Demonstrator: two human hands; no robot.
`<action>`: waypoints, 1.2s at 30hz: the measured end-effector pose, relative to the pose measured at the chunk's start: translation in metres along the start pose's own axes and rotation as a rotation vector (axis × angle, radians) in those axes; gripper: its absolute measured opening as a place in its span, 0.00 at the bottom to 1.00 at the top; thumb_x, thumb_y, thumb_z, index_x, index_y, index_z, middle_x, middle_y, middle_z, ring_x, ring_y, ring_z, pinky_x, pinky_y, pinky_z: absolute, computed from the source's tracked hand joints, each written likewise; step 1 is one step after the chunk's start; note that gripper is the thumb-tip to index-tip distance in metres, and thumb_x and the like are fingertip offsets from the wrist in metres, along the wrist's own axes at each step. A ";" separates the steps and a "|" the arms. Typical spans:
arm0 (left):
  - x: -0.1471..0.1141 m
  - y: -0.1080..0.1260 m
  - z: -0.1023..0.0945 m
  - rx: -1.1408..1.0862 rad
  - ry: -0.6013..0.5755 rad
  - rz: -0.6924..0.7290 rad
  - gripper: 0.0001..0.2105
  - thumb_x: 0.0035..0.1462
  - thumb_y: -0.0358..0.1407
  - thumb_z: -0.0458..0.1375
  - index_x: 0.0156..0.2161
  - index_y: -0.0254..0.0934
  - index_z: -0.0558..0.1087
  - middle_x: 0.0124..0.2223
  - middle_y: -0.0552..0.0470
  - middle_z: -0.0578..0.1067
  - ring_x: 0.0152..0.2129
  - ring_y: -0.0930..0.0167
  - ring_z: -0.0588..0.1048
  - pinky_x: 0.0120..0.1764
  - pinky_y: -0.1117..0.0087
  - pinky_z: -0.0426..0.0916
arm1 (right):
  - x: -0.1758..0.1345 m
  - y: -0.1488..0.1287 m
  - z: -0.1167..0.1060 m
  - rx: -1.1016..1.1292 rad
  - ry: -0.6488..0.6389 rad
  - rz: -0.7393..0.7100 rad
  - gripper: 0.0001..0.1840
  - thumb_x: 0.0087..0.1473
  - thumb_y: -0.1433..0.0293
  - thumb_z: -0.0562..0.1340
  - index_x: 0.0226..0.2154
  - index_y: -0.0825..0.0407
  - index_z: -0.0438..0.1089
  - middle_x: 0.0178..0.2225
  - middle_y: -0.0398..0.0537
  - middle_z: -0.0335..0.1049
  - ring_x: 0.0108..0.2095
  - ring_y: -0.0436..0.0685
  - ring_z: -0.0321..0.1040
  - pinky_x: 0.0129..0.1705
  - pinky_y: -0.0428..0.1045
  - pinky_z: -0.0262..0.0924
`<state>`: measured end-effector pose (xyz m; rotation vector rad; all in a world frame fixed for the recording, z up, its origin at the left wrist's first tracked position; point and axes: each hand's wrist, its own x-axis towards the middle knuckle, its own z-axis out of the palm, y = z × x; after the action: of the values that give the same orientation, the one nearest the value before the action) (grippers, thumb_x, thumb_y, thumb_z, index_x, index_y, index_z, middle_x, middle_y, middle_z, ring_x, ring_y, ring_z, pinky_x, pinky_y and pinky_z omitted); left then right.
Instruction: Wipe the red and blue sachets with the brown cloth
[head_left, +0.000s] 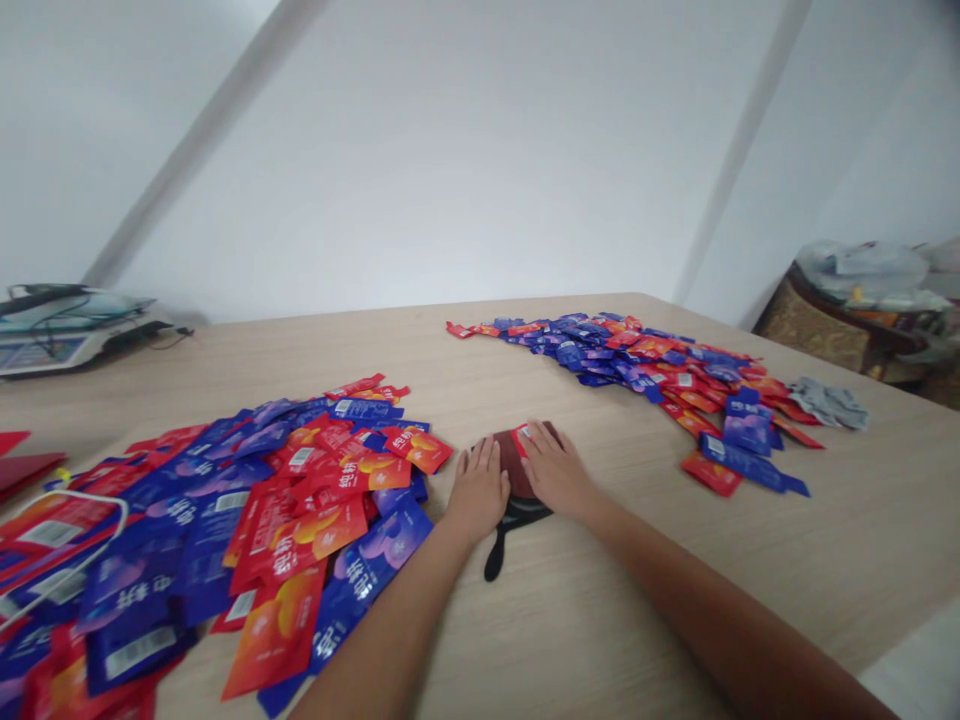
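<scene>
A flat brown pad [512, 465] with a dark edge and a black tab [495, 558] lies at the middle of the table. My left hand [480, 488] rests flat on its left side, fingers stretched out. Across its right side my right hand [559, 472] lies flat too, palm down. A small piece of a red packet [522, 436] shows at the right hand's fingers, the rest hidden beneath them. Left of my hands spreads a large heap of red and blue packets [300, 500] with orange and purple prints.
A second heap of red and blue packets [600, 350] stretches over the far right of the table [585, 630]. Grey crumpled fabric [830, 402] lies at its end. A device like a scale [67, 345] stands far left. Plastic bags [862, 268] sit on a chair [814, 325] beyond the right edge.
</scene>
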<state>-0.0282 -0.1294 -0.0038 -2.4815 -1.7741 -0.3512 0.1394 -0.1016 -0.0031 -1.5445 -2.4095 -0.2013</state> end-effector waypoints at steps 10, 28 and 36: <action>0.000 -0.001 -0.002 -0.021 -0.004 -0.003 0.24 0.62 0.38 0.38 0.61 0.28 0.54 0.64 0.41 0.53 0.61 0.65 0.51 0.59 0.57 0.49 | -0.005 0.050 0.003 0.043 0.138 0.319 0.25 0.56 0.65 0.54 0.56 0.51 0.60 0.49 0.60 0.63 0.49 0.64 0.59 0.50 0.59 0.52; 0.002 0.000 0.000 -0.007 0.014 -0.002 0.24 0.62 0.36 0.39 0.61 0.29 0.54 0.64 0.42 0.53 0.61 0.64 0.50 0.59 0.55 0.49 | -0.008 -0.003 -0.014 0.360 0.208 0.017 0.25 0.61 0.67 0.43 0.58 0.53 0.55 0.58 0.54 0.57 0.59 0.58 0.50 0.58 0.58 0.48; 0.001 0.001 -0.004 -0.016 -0.010 0.000 0.24 0.62 0.36 0.39 0.61 0.30 0.54 0.64 0.42 0.54 0.61 0.64 0.51 0.59 0.56 0.48 | -0.005 0.002 -0.002 0.046 0.017 0.055 0.25 0.60 0.67 0.46 0.59 0.50 0.55 0.63 0.52 0.46 0.62 0.62 0.41 0.58 0.62 0.42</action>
<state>-0.0275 -0.1291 0.0003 -2.4983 -1.7823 -0.3557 0.1434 -0.1061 -0.0029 -1.5799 -2.3387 -0.1460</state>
